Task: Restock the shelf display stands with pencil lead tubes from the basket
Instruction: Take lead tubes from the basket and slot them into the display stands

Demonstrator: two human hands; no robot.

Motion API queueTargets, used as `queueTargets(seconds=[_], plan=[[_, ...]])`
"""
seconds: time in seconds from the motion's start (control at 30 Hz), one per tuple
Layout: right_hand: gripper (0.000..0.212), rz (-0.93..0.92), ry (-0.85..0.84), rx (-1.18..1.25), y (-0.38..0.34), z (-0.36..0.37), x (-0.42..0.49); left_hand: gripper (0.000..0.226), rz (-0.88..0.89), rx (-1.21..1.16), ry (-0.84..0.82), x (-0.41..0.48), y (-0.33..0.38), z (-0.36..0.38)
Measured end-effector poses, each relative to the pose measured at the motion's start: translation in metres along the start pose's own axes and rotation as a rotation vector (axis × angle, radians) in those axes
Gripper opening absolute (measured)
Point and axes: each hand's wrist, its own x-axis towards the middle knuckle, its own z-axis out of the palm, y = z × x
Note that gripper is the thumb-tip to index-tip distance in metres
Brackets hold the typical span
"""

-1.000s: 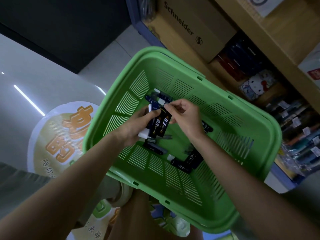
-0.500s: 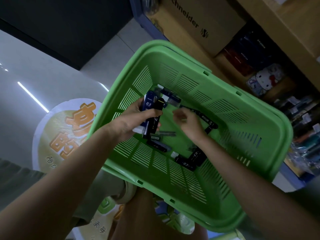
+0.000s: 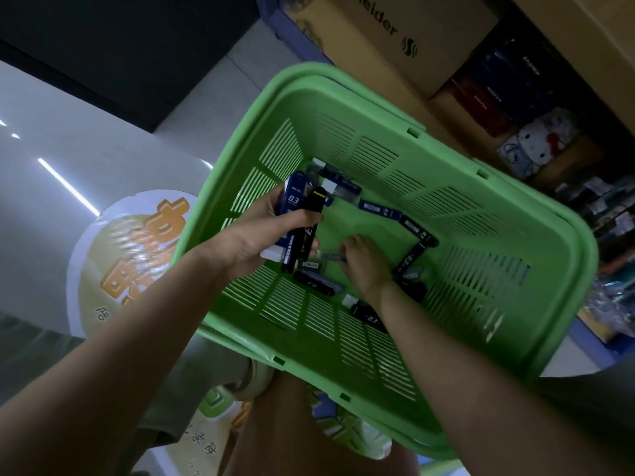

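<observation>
A green plastic basket (image 3: 536, 338) sits on my lap with several dark pencil lead tubes scattered over its floor. My left hand (image 3: 254, 242) grips a bunch of lead tubes (image 3: 302, 221), blue and black ones, held above the basket's left side. My right hand (image 3: 360, 262) is down on the basket floor, its fingers curled around a small clear tube (image 3: 331, 257). More loose tubes (image 3: 414, 257) lie to the right of that hand and at the far wall (image 3: 340, 183).
Shelving runs along the right, with a brown cardboard box (image 3: 395, 39), dark boxed goods (image 3: 498, 87) and a cartoon-cat item (image 3: 536, 146). A round orange-and-white floor sticker (image 3: 137, 255) lies to the left on the pale floor. My knees and a shoe are below the basket.
My right hand let go of the bunch and dropped to the basket floor near a clear tube. My left hand kept the bunch and lifted it slightly to the left.
</observation>
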Motion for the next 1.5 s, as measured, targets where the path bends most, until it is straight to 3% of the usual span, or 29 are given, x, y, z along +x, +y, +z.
queueTargets(seconds=[0.2,0.27,0.37,0.6,0.83,0.93,1.03,1.27,1.5], plan=[[0.010,0.203,-0.118,0.657,-0.002,-0.024,-0.011,0.026,-0.005,-0.019,0.027,-0.009,-0.004,0.003],[0.006,0.167,-0.110,0.878,-0.006,-0.041,-0.019,0.027,-0.013,-0.026,0.039,-0.014,-0.007,0.007],[0.008,0.067,-0.004,0.976,-0.016,-0.073,-0.034,0.025,-0.032,-0.041,0.127,-0.023,-0.012,0.015],[0.019,-0.119,0.424,0.985,-0.042,-0.141,-0.087,0.028,0.064,-0.183,0.270,-0.047,-0.009,0.046],[0.010,-0.181,0.502,0.963,-0.042,-0.188,-0.150,0.029,0.245,-0.336,0.208,-0.082,0.014,0.095],[0.010,-0.207,0.533,0.924,-0.038,-0.204,-0.176,0.027,0.264,-0.294,0.153,-0.097,0.025,0.121],[0.011,-0.236,0.706,0.773,-0.032,-0.221,-0.202,0.016,0.299,-0.231,0.108,-0.114,0.036,0.152],[0.001,-0.232,0.831,0.742,-0.023,-0.275,-0.260,0.026,0.383,-0.153,-0.040,-0.148,0.060,0.198],[0.016,-0.348,1.051,0.607,-0.022,-0.355,-0.338,0.032,0.454,-0.006,-0.100,-0.179,0.098,0.234]])
